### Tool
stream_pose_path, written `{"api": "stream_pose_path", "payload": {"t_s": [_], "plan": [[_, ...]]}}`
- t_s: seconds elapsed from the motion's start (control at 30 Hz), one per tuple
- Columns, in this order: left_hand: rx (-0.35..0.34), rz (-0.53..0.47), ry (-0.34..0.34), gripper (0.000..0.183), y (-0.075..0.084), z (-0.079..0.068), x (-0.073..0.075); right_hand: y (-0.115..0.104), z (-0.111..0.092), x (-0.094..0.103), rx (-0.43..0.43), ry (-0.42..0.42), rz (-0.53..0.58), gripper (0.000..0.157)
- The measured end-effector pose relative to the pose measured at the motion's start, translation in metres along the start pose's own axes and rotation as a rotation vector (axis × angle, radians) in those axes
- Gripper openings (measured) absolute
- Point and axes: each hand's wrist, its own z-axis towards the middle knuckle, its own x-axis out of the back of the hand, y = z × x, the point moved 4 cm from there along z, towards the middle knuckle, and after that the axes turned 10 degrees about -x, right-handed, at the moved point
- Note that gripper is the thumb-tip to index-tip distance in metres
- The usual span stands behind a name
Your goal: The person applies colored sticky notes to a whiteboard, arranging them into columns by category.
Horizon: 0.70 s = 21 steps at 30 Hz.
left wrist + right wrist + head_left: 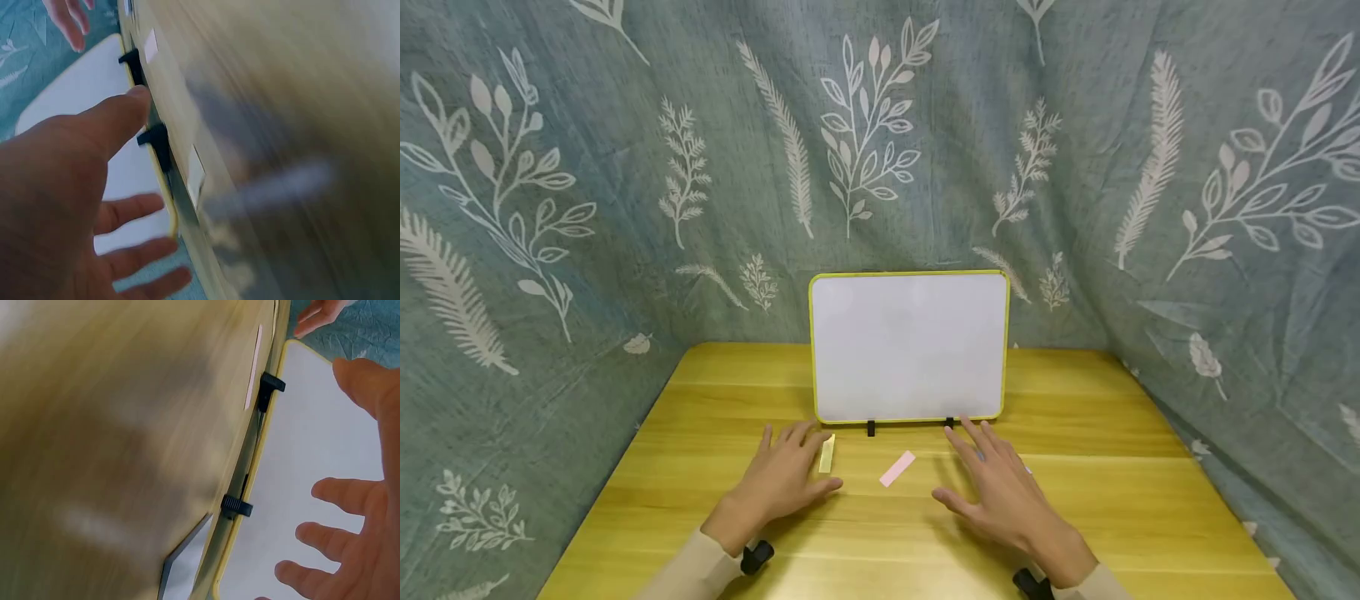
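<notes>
My left hand hovers over the left part of the table with its fingers spread and nothing in them. Just right of its fingertips lies a small yellow paper strip. A pink paper strip lies at a slant between the two hands. My right hand, fingers also spread, holds nothing. Beneath it is a flat pale object with a dark edge, seen in the right wrist view; the hand mostly hides it in the head view. Behind the hands stands a blank whiteboard with a yellow frame.
Black feet support the whiteboard at its lower edge. The wooden table reaches back to a grey-green leaf-patterned curtain, which also hangs along both sides. Black wrist bands sit at the sleeves.
</notes>
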Motion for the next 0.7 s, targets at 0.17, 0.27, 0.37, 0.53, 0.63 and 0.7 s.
{"api": "stream_pose_path", "payload": {"t_s": [0.17, 0.27, 0.37, 0.53, 0.63, 0.7], "plan": [[-0.033, -0.02, -0.001, 0.065, -0.012, 0.0, 0.0, -0.009, 0.005, -0.004, 0.044, -0.018, 0.038, 0.083], [-0.056, -0.033, -0.017, 0.057, -0.018, 0.0, -0.002, -0.016, 0.007, -0.006, 0.075, -0.03, 0.065, 0.079], [-0.101, -0.042, -0.022, 0.049, -0.021, 0.0, -0.002, -0.022, 0.01, -0.009, 0.115, -0.035, 0.075, 0.074], [-0.17, -0.072, -0.014, 0.038, -0.02, 0.004, -0.001, -0.031, 0.015, -0.015, 0.188, -0.059, 0.088, 0.066], [-0.198, -0.085, -0.009, 0.033, -0.017, 0.007, -0.001, -0.039, 0.019, -0.018, 0.226, -0.075, 0.081, 0.062], [-0.221, -0.085, -0.005, 0.032, -0.015, 0.01, -0.002, -0.044, 0.023, -0.021, 0.244, -0.086, 0.07, 0.06]]}}
